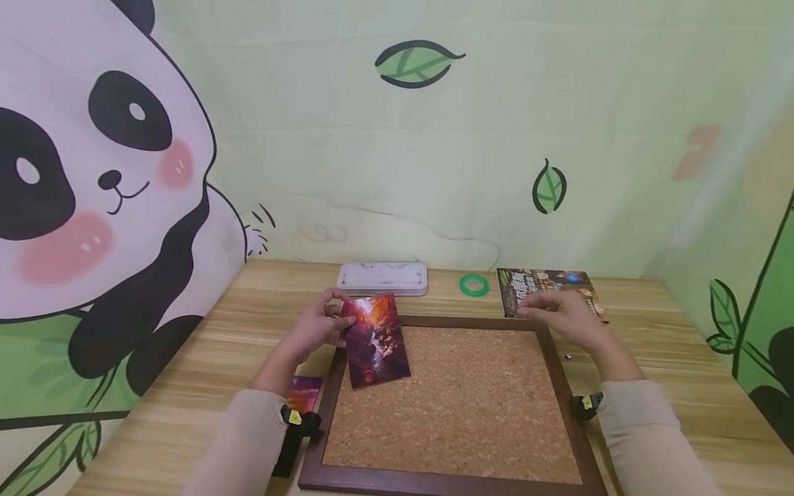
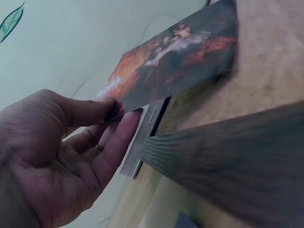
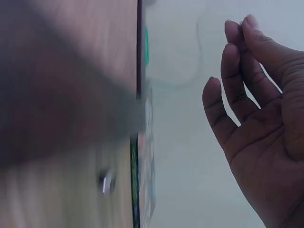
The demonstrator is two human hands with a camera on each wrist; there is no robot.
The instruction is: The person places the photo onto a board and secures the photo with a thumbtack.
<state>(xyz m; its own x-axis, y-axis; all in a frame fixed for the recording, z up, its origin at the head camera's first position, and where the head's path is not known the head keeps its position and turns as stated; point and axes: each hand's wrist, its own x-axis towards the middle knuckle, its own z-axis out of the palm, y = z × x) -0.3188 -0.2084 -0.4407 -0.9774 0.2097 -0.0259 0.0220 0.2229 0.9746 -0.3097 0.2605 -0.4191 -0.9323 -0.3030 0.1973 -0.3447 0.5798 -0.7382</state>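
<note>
My left hand pinches a picture card by its upper left edge, thumb on the front and fingers behind. The card shows a fiery orange and dark purple landscape. It overlaps the upper left part of a cork board, which has a dark brown wooden frame. In the left wrist view the card slants above the cork. My right hand hovers past the frame's far right corner, thumb and forefinger tips close together. Nothing shows between its fingertips in the right wrist view.
A white tin case lies at the back, beside a green tape ring. A printed booklet is under the right hand's area. A small shiny piece sits right of the frame. Another purple card lies left of it.
</note>
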